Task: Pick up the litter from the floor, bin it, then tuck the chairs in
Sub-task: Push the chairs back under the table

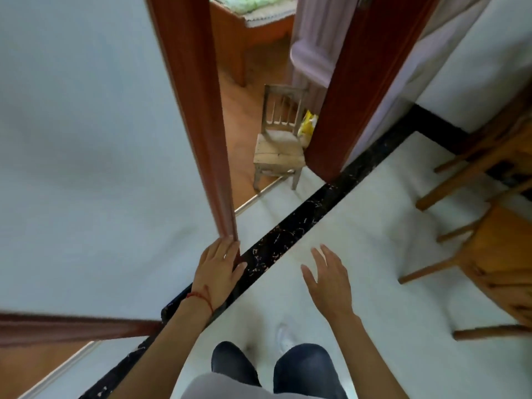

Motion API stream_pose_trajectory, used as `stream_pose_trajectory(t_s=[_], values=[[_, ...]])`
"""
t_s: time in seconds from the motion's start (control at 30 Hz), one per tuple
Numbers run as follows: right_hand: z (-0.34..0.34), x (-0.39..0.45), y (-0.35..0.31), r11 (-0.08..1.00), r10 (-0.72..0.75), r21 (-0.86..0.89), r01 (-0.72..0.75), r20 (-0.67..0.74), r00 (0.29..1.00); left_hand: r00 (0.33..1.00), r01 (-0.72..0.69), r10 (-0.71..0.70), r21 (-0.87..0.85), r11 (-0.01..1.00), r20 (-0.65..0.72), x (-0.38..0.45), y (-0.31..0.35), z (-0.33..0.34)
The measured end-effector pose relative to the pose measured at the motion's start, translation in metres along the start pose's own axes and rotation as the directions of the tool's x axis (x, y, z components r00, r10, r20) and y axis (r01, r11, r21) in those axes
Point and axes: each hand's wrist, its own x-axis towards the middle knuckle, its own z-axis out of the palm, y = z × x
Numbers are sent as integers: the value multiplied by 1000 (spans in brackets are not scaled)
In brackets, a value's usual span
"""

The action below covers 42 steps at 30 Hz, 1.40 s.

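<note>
Item, left hand point(218, 264): I log it flat on the red-brown door frame point(198, 110), fingers straight, likely a brace for the step through; right hand point(328, 276): spread and empty over the white floor point(359, 226); small wooden chair point(279, 148): inside the doorway, out loose; yellow wrapper point(307, 125): on the floor just beside it, probably the litter; larger chairs point(489, 240): at right, legs splayed outward.

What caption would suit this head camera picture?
Left hand on the door frame, right hand open, facing a small wooden chair and yellow packet.
</note>
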Motion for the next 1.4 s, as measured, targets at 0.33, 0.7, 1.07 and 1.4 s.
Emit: stream_pose_trajectory(t_s=[0.33,0.7,1.07,1.4], values=[[-34,-90,81,918,396,56,-393,-114,911,912,-398,383,88,913,146,17,103,24],[-74,-243,170,696,716,187,-693,-257,649,646,-741,728,-41,670,229,-35,270,78],[-82,-391,229,444,892,375,-814,-278,358,355,-904,884,-130,407,303,-133,401,133],[-92,-422,263,365,925,411,-836,-265,274,292,-932,908,-124,341,302,-146,453,152]])
